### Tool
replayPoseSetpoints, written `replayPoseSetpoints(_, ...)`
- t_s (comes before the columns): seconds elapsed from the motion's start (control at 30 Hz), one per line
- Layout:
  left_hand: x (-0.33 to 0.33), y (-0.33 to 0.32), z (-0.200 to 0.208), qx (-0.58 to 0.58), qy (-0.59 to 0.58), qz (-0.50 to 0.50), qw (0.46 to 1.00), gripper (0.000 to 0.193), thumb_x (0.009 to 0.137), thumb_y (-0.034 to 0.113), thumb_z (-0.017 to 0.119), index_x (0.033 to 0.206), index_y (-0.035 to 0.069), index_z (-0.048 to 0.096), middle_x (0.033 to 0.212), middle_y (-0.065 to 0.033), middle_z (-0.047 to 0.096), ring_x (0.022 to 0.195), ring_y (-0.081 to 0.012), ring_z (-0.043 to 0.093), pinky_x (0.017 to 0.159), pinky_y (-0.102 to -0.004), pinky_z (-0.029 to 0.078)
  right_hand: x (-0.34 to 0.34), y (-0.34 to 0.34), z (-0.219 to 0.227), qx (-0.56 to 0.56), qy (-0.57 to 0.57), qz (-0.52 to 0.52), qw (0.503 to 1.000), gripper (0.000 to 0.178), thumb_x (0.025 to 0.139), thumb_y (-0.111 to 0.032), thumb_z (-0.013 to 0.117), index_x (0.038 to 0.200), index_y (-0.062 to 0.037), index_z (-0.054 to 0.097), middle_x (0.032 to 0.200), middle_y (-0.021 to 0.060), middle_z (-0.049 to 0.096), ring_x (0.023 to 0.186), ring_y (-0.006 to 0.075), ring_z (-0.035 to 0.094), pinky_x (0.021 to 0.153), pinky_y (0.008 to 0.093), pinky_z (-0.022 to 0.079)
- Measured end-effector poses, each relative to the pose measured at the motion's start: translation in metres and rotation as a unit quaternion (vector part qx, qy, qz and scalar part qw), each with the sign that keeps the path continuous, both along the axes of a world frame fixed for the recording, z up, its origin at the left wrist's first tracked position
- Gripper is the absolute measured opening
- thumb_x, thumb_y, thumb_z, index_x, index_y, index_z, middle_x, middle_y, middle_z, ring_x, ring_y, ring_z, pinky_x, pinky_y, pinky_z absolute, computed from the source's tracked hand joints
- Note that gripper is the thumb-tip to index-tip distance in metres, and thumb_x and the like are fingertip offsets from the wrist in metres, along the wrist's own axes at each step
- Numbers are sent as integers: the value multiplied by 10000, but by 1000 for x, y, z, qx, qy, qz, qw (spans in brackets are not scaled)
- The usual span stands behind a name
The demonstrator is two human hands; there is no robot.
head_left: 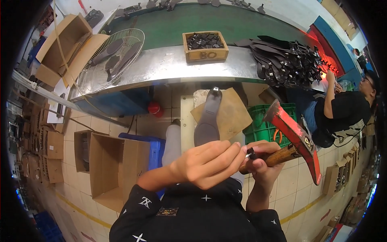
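Observation:
My left hand (210, 162) is closed, its fingertips pinching at a small black piece with a shiny metal part (250, 153). Thumb and fingers of my right hand (264, 165) hold that same piece from the other side. A hammer lies in my right hand too, with its wooden handle (279, 156) gripped in the palm and its red head (296, 139) sticking out to the right. Just beyond my left hand, a dark grey shoe sole (209, 119) rests on a tan sheet (230, 115); a metal buckle (216, 89) sits at its far end.
On the metal-edged bench stand a wooden box of small black parts (205, 55), a wire basket with soles (82, 76) and a heap of dark straps and soles (282, 60). A green crate (253, 123), cardboard boxes (107, 169) and a seated co-worker (346, 107) flank me.

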State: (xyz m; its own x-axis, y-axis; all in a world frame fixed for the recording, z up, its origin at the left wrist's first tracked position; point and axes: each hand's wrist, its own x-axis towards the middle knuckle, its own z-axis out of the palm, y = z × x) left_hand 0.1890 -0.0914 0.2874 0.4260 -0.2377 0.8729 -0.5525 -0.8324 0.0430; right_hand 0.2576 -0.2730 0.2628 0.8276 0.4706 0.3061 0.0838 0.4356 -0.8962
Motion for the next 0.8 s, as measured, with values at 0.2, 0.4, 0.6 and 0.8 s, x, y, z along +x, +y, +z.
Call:
replayPoseSetpoints(0.2,9,3,-20,-34,47,30,998,251,756,52,778,993,3,708,950,-82,675,796,-213,661,694,-307,560,9,4,-1,-60,51,-11,997,252,777,-14,773,1001,26,666,1006,131,678,674,75,579,590,209,471)
replayPoseSetpoints(0.4,73,39,-68,-233,208,197,929,349,789,166,763,1089,18,662,1062,-152,668,1003,-345,620,888,-383,482,47,23,-25,-150,-5,-64,987,188,840,18,687,1024,31,657,1017,115,690,603,55,542,524,200,412)
replayPoseSetpoints(0.6,119,78,-106,-306,328,45,893,257,812,152,729,1023,12,686,1014,-144,702,962,-290,668,870,-339,500,80,48,-47,-179,-97,-60,977,202,895,-51,683,1083,19,668,1062,87,695,818,83,639,667,222,505)
replayPoseSetpoints(0.8,96,47,-106,-339,292,0,894,294,727,169,814,957,13,719,900,-149,703,854,-261,681,792,-340,515,103,63,-58,-217,-154,-30,963,228,881,-48,683,1094,33,681,1011,99,712,876,118,666,734,262,526)
